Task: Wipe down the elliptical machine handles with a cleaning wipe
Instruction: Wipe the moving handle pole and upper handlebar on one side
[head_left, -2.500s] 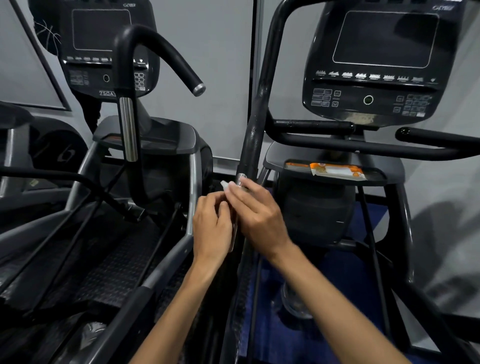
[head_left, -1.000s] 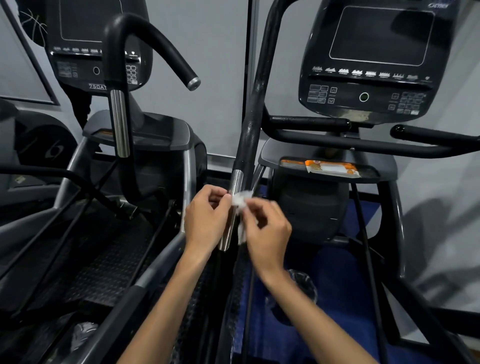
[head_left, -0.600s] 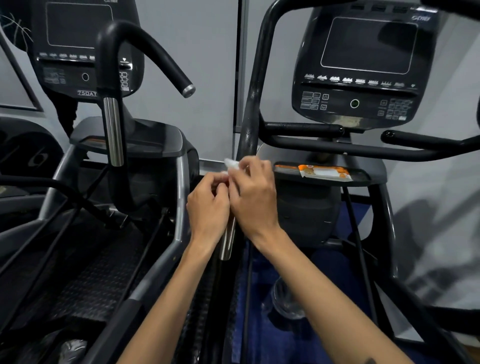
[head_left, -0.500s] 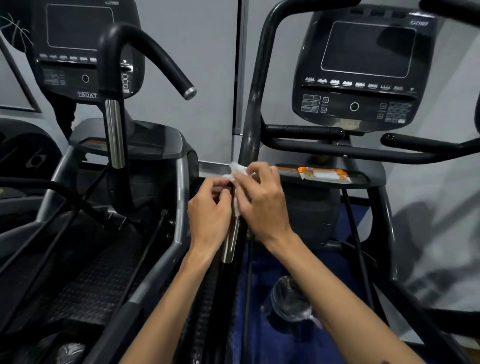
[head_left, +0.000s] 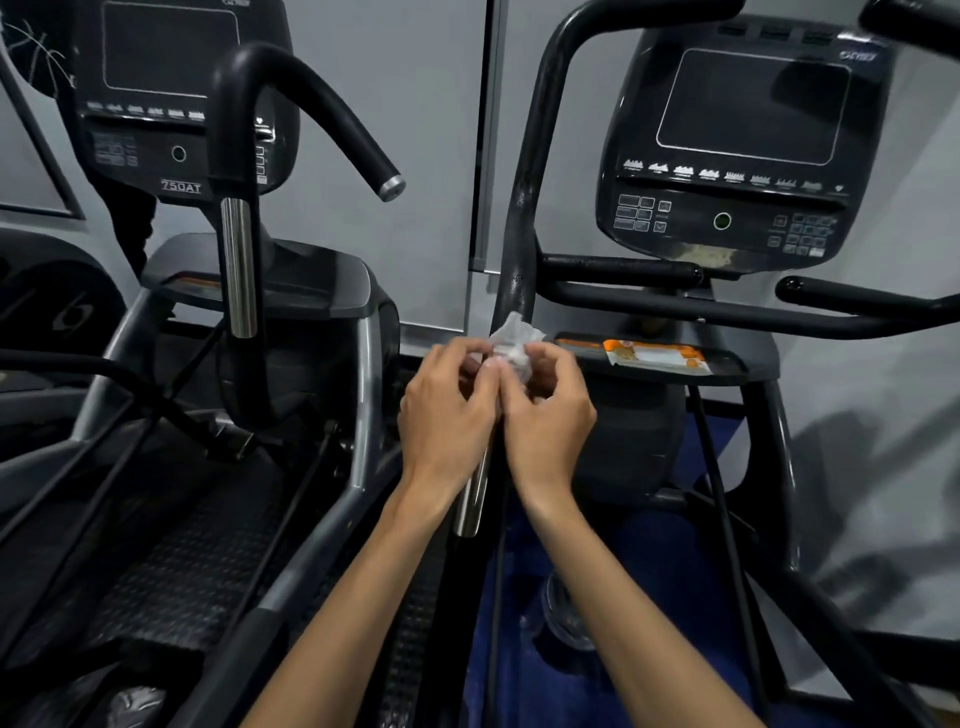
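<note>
We hold the cleaning wipe (head_left: 511, 343) bunched between both hands, right in front of the left moving handle (head_left: 519, 234) of the elliptical on the right. Our left hand (head_left: 447, 415) pinches the wipe's near-left edge with curled fingertips; our right hand (head_left: 545, 415) pinches its right side the same way, so both hands are grasping the one crumpled wipe and nothing else. The wipe sits at the point where the handle's black grip gives way to its chrome sleeve (head_left: 470, 499), and it seems to touch the bar, though we cannot tell whether it wraps round it.

What the next move turns on is the handle's long axis. It runs steeply upward and slightly to the right from our hands, curving over toward the console (head_left: 737, 140) at the top, while the chrome sleeve continues downward between our wrists. The wipe lies just above and ahead of both hands, with neither hand clearly nearer; the right one sits on the side of the machine being cleaned. We judge that a stroke must follow that axis, up along the black grip, most of which stretches above us. A wipe packet (head_left: 654, 358) lies on the tray (head_left: 727, 371) just right of our hands.
</note>
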